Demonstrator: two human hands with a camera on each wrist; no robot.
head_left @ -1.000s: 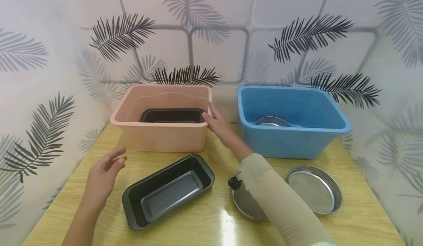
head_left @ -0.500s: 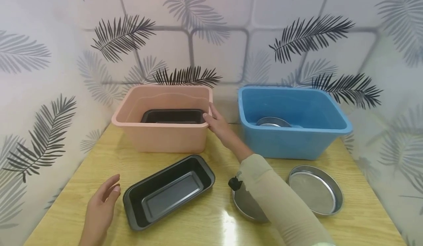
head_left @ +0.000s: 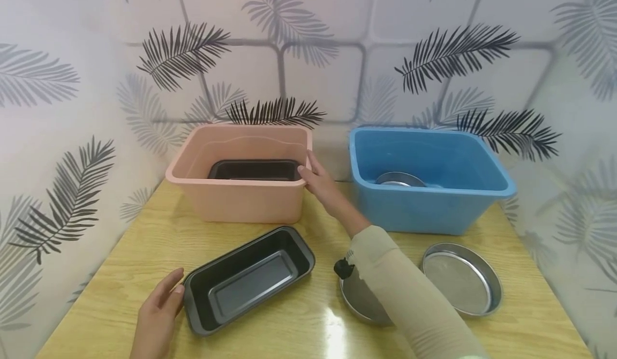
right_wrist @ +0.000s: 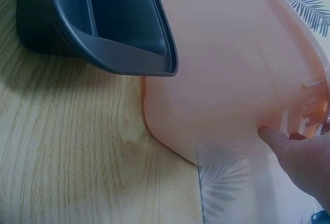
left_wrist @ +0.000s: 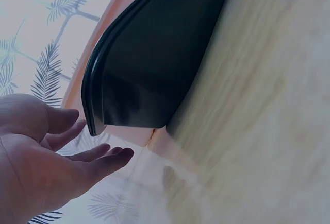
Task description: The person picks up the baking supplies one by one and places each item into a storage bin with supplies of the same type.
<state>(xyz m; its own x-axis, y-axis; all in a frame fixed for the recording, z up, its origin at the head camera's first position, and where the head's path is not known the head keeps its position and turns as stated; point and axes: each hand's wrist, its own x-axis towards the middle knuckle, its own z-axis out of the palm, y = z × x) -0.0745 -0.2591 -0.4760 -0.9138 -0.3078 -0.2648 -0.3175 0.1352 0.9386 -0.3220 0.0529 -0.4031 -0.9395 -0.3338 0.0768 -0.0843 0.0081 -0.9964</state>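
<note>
Left grip: my left hand [head_left: 158, 308], lower left of the frame, has come down from above the desk [head_left: 122, 257] to the near end of the loaf pan; fingers and thumb are spread loosely around the rim, pinching nothing. The wrist view shows the rim between them, but I cannot tell if skin touches metal.
Right grip: my right hand [head_left: 324, 185], at the centre, is where it was, holding the right rim of the peach tub [head_left: 243, 203].
Loaf pan: the dark loaf pan [head_left: 253, 286] lies on the desk, lower centre-left of the frame, slanting up to the right, unmoved.
Peach tub: upper centre-left, with a second dark loaf pan [head_left: 255, 170] inside.
Blue tub: the blue tub [head_left: 409, 211], upper right, holds a round metal pan [head_left: 401, 178].
Round cake tins: one round cake tin [head_left: 455, 284] sits lower right; another [head_left: 361, 297] is partly hidden under my sleeve [head_left: 409, 289].
Meaning: I judge the loaf pan now within my left grip's reach while my right steadies the tub; it is not lifted yet.
</note>
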